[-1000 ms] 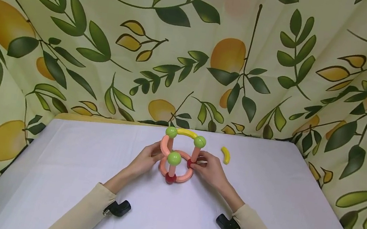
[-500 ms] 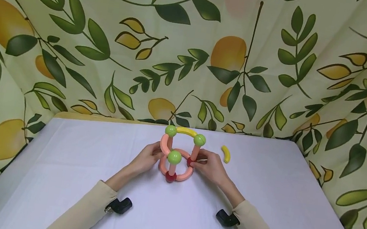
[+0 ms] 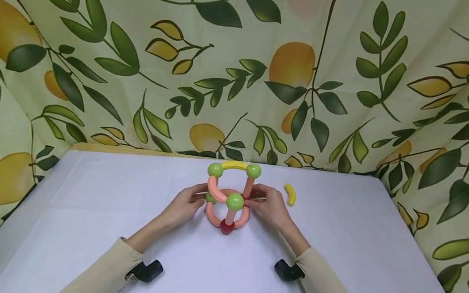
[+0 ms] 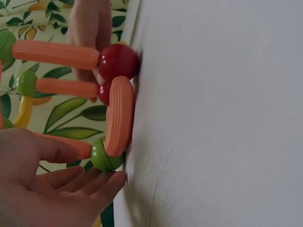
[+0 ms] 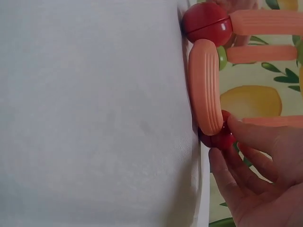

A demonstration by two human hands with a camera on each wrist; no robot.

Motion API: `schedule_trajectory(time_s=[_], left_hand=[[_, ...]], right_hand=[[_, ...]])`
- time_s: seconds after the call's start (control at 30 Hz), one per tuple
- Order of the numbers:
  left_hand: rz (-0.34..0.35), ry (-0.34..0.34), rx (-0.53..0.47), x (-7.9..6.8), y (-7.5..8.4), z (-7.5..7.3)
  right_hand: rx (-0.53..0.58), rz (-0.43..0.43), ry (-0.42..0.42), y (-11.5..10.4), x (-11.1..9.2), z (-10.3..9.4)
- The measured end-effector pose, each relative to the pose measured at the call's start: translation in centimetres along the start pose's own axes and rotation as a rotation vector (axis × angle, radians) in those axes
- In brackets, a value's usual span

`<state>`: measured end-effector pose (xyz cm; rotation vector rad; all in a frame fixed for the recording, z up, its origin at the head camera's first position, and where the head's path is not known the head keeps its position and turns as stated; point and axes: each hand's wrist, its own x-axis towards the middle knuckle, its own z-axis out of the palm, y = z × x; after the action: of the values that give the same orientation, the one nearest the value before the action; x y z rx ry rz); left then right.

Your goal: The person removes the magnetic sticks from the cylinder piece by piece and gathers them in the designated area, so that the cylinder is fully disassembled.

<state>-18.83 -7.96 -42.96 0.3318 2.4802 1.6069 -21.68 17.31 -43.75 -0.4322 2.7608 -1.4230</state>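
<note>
On the white table stands a two-tier frame of magnetic balls and sticks (image 3: pixel 234 201). Its lower ring joins curved salmon sticks (image 4: pixel 120 116) with red balls (image 3: pixel 227 226) and a green ball (image 4: pixel 104 155). Straight salmon sticks rise to green balls on top, where a yellow curved stick (image 3: pixel 235 165) spans the back and a salmon one the left. My left hand (image 3: pixel 183 205) holds the lower left corner, thumb on an upright stick, fingers by the green ball. With thumb and fingers, my right hand (image 3: pixel 270 206) pinches a red ball (image 5: pixel 218 137) at the lower right.
A loose yellow curved stick (image 3: pixel 290 194) lies on the table just beyond my right hand. Behind the table's far edge hangs a curtain (image 3: pixel 240 102) with a leaf and fruit print. Black wrist mounts (image 3: pixel 145 270) jut inward from both sleeves.
The frame has turned slightly counterclockwise as seen from above: its front corner shifted right and its right corner went back. Both hands stay on it, the right moving slightly away from me.
</note>
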Motion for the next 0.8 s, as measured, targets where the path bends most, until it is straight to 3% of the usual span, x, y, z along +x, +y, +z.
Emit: schedule_trajectory(time_s=[0.13, 0.47, 0.8], left_hand=[[-0.034, 0.000, -0.012, -1.0, 0.4, -0.1], [-0.021, 0.022, 0.036, -3.1, 1.0, 0.8], [-0.011, 0.060, 0.071, -4.1, 1.3, 0.9]], right_hand=[[0.006, -0.031, -0.034, 0.2, 0.7, 0.0], [0.022, -0.089, -0.091, 0.5, 1.9, -0.2], [0.019, -0.117, -0.111, 0.7, 2.9, 0.0]])
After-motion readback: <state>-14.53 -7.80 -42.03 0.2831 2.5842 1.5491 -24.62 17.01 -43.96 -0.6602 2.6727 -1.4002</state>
